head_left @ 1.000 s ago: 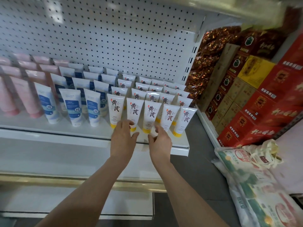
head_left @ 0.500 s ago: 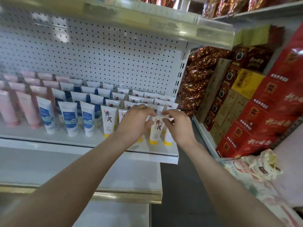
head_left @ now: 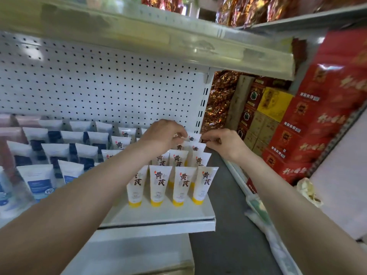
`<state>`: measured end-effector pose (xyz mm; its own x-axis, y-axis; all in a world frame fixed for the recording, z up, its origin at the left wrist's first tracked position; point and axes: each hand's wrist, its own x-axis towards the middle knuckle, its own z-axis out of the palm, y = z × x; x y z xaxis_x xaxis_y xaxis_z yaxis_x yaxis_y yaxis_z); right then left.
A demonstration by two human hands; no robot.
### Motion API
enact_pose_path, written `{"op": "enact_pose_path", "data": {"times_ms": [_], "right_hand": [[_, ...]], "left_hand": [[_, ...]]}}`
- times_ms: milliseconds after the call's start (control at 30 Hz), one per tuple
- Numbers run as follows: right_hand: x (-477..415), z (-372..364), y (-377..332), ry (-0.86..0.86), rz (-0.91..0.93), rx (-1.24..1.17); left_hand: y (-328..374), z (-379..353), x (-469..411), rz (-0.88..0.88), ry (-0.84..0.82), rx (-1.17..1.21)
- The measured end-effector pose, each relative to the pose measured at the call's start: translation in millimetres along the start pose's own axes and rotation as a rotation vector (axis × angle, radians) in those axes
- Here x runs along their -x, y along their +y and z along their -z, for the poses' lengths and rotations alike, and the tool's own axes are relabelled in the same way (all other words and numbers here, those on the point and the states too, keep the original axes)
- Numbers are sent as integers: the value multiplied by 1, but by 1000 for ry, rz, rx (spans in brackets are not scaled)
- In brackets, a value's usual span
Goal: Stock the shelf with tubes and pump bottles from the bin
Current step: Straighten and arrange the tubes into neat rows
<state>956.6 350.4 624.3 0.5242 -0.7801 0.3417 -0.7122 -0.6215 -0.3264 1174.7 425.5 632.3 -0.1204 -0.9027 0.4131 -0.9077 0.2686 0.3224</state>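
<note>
L hand & R hand, fingers curled, each pinch a top corner of the back-row tube. It stands w/ other yellow-capped tubes at the right end of the shelf, by the pegboard.

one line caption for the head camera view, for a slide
Left hand and right hand pinch the top of the rearmost white plastic tube on the white metal shelf.

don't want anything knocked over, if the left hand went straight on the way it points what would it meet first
The rearmost tube, whose top the left hand's fingers seem to pinch; behind it, probably the pegboard.
</note>
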Motion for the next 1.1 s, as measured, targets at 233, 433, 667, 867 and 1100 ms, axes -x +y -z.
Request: {"op": "enact_pose_path", "data": {"times_ms": [233,433,667,867,1100], "right_hand": [[-15,-21,19,-162,-124,8],[-23,-33,26,-297,-153,-29],[-35,-48,34,-367,-74,61],[-38,-50,45,-338,-33,113],[-38,-49,50,-349,-38,80]], "left_hand": [[-22,-26,-21,-23,-147,37],[-31,-55,-29,-10,-266,-69],[-26,-74,-37,-23,-268,-159],[-17,-80,-39,-15,-256,-109],[-15,-78,-37,13,-251,-56]]}}
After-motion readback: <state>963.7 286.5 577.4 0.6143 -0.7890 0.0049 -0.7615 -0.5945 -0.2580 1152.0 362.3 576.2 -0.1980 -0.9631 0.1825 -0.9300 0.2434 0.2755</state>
